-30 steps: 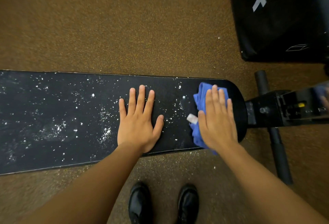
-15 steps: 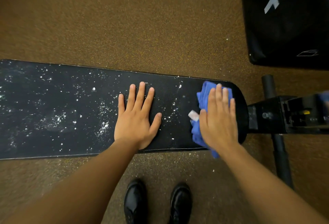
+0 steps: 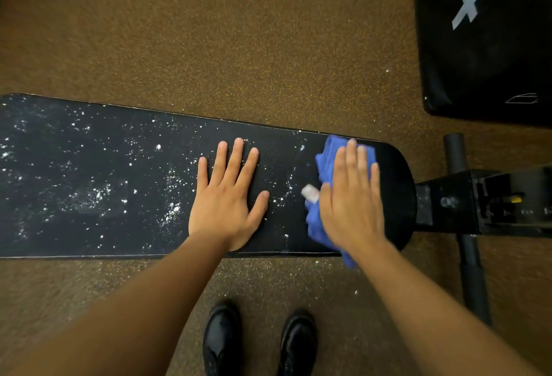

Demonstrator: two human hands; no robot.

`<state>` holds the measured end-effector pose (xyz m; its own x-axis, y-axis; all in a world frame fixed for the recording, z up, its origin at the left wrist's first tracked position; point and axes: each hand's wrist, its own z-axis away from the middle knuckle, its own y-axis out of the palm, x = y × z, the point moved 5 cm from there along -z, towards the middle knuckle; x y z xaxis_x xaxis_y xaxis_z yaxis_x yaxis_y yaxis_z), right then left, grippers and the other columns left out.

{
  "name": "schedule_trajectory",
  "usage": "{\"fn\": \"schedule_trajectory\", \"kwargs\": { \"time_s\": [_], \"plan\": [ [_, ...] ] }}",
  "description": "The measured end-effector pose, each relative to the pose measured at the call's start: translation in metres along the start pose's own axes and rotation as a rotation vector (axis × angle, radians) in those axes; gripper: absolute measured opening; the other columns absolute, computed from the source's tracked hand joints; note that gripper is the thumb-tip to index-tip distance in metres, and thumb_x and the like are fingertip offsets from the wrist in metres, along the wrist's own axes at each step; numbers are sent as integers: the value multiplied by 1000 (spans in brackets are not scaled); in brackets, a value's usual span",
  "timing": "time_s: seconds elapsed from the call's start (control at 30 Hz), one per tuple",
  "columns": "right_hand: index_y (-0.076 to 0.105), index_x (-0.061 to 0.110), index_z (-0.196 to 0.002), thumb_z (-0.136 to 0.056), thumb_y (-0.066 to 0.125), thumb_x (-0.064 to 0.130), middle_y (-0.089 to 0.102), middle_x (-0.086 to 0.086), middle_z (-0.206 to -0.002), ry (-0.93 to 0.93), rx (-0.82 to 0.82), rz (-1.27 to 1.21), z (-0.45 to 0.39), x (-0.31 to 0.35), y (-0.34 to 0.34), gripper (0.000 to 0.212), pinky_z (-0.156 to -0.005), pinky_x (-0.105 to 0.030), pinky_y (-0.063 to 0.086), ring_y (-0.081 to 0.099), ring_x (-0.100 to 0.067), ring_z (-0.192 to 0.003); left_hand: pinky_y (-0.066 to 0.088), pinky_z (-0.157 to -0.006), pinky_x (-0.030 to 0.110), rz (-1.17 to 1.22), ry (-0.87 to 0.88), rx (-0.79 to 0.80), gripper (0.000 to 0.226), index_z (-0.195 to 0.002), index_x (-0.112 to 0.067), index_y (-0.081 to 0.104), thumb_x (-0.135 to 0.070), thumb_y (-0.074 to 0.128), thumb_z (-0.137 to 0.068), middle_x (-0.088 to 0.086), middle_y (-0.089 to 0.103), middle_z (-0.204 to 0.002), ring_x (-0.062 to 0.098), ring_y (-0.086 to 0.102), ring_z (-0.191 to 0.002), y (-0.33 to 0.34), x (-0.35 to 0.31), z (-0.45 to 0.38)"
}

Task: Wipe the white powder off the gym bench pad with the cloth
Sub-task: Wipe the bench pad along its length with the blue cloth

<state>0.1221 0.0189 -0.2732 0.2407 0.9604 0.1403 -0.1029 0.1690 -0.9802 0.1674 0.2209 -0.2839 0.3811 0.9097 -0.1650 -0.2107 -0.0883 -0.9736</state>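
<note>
A long black gym bench pad (image 3: 89, 226) runs across the view, speckled with white powder (image 3: 95, 196), thickest on its left half. My left hand (image 3: 227, 199) lies flat on the pad near the middle, fingers straight and spread. My right hand (image 3: 352, 199) presses flat on a crumpled blue cloth (image 3: 325, 160) near the pad's rounded right end. A small white tag (image 3: 310, 192) of the cloth sticks out beside my thumb. The pad to the right of the cloth looks dark and free of powder.
The bench's black metal frame (image 3: 484, 205) and a black foot bar (image 3: 466, 250) extend right of the pad. A large black padded block (image 3: 484, 47) with a white logo stands at the upper right. Brown speckled floor (image 3: 209, 32) surrounds the bench; my black shoes (image 3: 260, 342) are below.
My right hand and the cloth have stayed near the pad's right end, shifting only slightly. The left hand stays flat in place. The view has drifted a little.
</note>
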Motion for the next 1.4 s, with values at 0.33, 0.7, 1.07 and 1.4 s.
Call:
{"fn": "schedule_trajectory", "kwargs": {
  "time_s": [0.33,0.7,1.07,1.4],
  "plan": [
    [12,2,-152,-95,21,34,6,-15,-161,-199,38,8,42,42,9,66,-119,-49,9,2,-28,-149,-1,-120,52,9,3,1,73,-157,-25,5,-58,20,-95,2,-4,-165,24,-11,-151,0,1,0],
    [9,2,-152,-92,14,34,5,-16,-161,-37,-13,20,-37,38,2,68,-120,-50,4,1,-30,-149,-1,-120,53,11,4,0,72,-157,-25,6,-58,21,-95,2,-4,-165,24,-11,-151,1,1,0],
    [8,1,-152,-97,28,35,4,-17,-161,66,-17,7,-34,4,-2,67,-119,-50,2,0,-31,-148,-1,-120,53,-10,4,10,72,-157,-25,4,-58,19,-96,2,-6,-165,25,-12,-151,1,1,0],
    [15,3,-152,-96,24,36,10,-14,-161,-168,25,41,30,6,6,66,-119,-47,6,4,-26,-149,-1,-120,53,-1,4,4,72,-157,-25,3,-58,19,-96,3,-7,-165,25,-12,-151,1,2,0]
  ]
}}
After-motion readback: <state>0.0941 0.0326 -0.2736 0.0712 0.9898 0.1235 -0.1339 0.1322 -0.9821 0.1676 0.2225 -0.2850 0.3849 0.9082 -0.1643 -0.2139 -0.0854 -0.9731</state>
